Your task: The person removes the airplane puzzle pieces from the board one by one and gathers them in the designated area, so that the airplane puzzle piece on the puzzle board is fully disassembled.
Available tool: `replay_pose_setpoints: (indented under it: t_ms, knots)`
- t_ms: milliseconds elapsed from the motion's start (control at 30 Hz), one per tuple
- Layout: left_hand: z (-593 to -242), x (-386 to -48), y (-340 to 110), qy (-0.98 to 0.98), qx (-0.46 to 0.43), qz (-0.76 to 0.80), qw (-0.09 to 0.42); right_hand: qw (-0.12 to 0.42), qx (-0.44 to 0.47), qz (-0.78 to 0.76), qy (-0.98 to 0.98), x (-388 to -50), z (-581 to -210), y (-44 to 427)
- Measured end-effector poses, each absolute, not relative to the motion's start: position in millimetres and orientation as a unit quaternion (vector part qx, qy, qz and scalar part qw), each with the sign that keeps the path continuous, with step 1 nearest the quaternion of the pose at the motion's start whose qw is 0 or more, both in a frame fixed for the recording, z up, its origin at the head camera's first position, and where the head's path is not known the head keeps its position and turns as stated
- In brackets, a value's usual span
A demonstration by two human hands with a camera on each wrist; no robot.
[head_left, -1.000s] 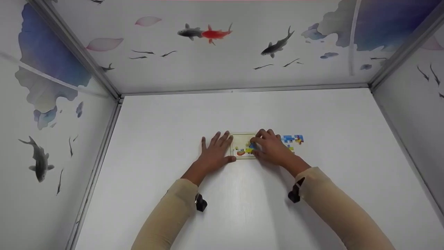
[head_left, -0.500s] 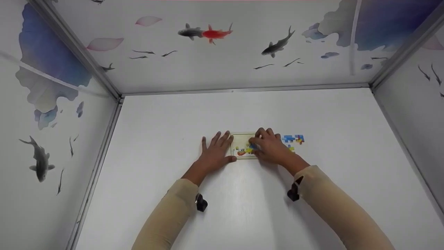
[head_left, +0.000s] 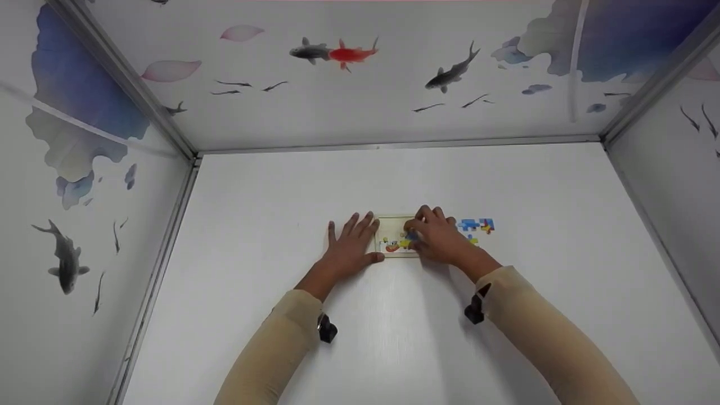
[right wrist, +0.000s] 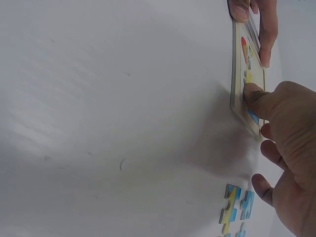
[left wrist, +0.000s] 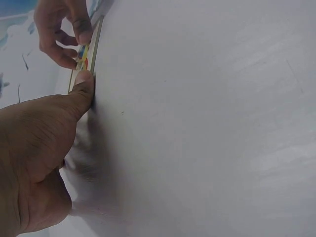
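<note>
A small light wooden puzzle tray [head_left: 391, 226] lies flat on the white table. Colourful joined pieces [head_left: 391, 246] sit along its near side. My left hand [head_left: 350, 247] rests beside the tray with fingers spread, its thumb and fingertips touching the left edge. Over the tray's right half, my right hand [head_left: 444, 241] pinches a blue puzzle piece [head_left: 412, 235] between thumb and fingers, low against the tray. That hand hides much of the piece and the tray's right side. In the right wrist view, the thumb presses down inside the tray rim [right wrist: 236, 64].
Several loose puzzle pieces [head_left: 477, 225] in blue, yellow and red lie just right of the right hand. White walls painted with fish [head_left: 351, 54] enclose the table [head_left: 360, 337] at the back and both sides. A small black wrist camera [head_left: 475, 310] hangs under the right sleeve.
My right hand has shifted very slightly within the tray, with the blue piece still pinched. The left hand stays in place at the tray's left edge.
</note>
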State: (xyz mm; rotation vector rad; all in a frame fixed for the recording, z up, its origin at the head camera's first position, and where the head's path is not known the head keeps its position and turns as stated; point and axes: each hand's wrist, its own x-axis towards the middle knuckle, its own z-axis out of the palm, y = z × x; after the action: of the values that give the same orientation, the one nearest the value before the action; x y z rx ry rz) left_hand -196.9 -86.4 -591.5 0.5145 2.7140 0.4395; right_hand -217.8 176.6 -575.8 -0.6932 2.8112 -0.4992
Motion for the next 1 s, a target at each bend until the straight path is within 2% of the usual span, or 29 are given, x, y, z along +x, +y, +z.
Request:
replay_pose_setpoints:
  t_ms: [1000]
  knots:
    - [-595.4,-198.8,-86.9,0.957,0.184,0.149,0.168,0.095,-0.239,-0.189,0.948,-216.1,-577.3,174.8]
